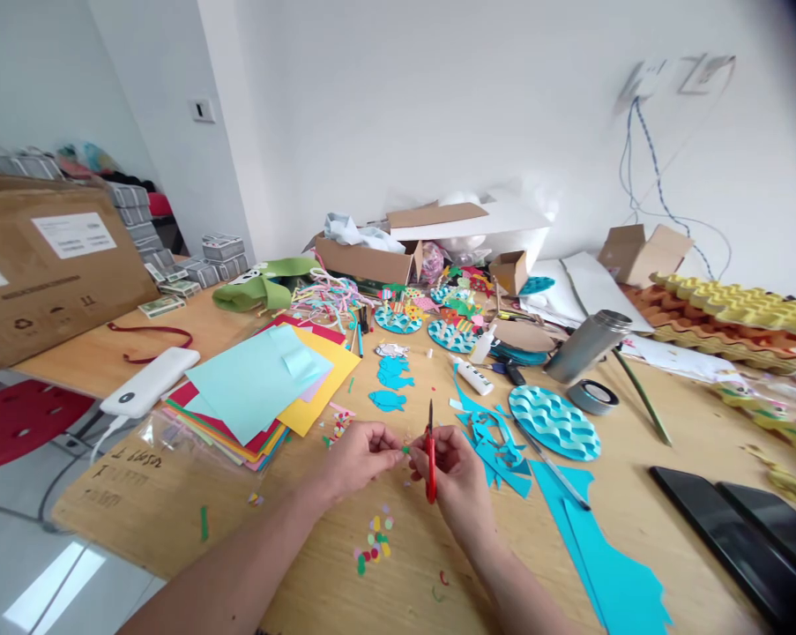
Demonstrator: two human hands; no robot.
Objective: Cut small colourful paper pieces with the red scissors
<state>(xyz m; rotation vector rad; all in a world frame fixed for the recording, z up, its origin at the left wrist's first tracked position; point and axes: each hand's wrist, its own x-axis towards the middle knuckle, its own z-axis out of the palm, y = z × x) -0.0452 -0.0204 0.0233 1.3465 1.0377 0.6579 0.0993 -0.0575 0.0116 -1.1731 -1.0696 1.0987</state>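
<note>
My left hand point(366, 459) pinches a tiny green paper piece point(406, 450) between thumb and fingertips. Close against it, my right hand point(456, 467) is closed round red-handled scissors point(430, 467), whose dark tips point away from me. The right fingertips also meet the green piece. Small coloured paper dots point(375, 542) lie scattered on the table just below the hands. More paper bits point(339, 423) sit beyond my left hand. Several blue paper fish point(388, 400) lie farther back, and blue paper scraps point(496, 445) spread to the right of the scissors.
At left are a stack of coloured paper point(258, 379) and a white power bank point(150, 384). Glue bottles point(473, 376), a wavy blue disc point(554, 423), a roll of tape point(592, 397) and a steel flask point(588, 346) stand or lie at right. Dark phones point(721, 529) rest near the right edge.
</note>
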